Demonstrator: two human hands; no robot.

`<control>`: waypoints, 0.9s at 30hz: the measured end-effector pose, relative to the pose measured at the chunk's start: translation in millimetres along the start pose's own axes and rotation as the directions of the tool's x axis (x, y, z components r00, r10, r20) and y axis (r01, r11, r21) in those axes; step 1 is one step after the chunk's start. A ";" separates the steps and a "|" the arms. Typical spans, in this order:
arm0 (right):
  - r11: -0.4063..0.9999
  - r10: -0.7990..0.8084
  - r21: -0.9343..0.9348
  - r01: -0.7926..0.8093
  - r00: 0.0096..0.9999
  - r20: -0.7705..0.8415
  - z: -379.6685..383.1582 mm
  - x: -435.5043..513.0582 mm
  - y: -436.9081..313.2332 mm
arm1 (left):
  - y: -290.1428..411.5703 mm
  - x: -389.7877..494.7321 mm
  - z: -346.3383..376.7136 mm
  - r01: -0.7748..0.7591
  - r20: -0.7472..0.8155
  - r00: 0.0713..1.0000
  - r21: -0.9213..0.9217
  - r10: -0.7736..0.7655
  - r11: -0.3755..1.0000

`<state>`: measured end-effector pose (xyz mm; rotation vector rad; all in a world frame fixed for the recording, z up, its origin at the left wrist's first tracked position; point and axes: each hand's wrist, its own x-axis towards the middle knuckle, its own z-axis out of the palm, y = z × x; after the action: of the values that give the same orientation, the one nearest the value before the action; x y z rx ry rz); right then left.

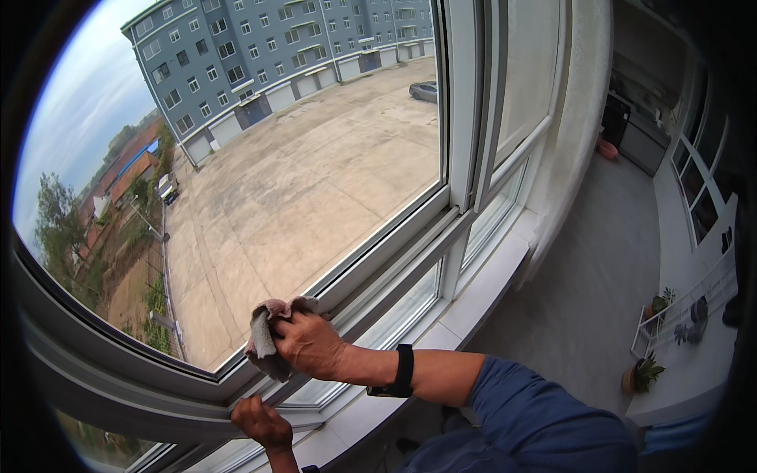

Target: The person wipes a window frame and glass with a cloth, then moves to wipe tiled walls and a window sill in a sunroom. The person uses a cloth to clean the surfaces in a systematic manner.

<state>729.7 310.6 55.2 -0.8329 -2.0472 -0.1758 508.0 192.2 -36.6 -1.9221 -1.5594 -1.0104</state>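
My right hand is closed around a bunched pink and grey cloth. The cloth rests against the lower rail of a white sliding window sash, close to the bottom edge of its glass. A dark watch band circles that wrist. Lower down, my left hand has its fingers curled onto the white window frame near the corner post; its fingertips are partly hidden. Below the sash runs the window track, with lower fixed panes beneath.
A tiled sill curves along the window. Behind it lies a grey floor with a white plant rack, potted plants and a pink basin. Outside are a paved yard and a blue-grey building.
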 end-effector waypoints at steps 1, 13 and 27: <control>0.998 -0.029 0.057 0.029 1.000 0.008 3.9 0.8 -1.3 | -1.1 -0.6 -0.6 -0.007 0.001 1.000 0.010 0.007 1.000; 0.950 0.243 0.193 -0.245 0.969 0.033 -85.0 -65.4 125.4 | -3.2 -1.9 -3.5 -0.017 0.048 0.999 0.086 0.013 0.996; 0.862 0.338 -0.342 -0.375 0.927 -0.164 -153.0 -119.7 237.0 | 12.2 12.2 -6.6 0.001 0.038 0.999 0.094 -0.004 0.996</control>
<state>1027.0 368.8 8.6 -1.3952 -1.7515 -0.3926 519.2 191.9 -21.9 -1.8859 -1.6022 -0.8892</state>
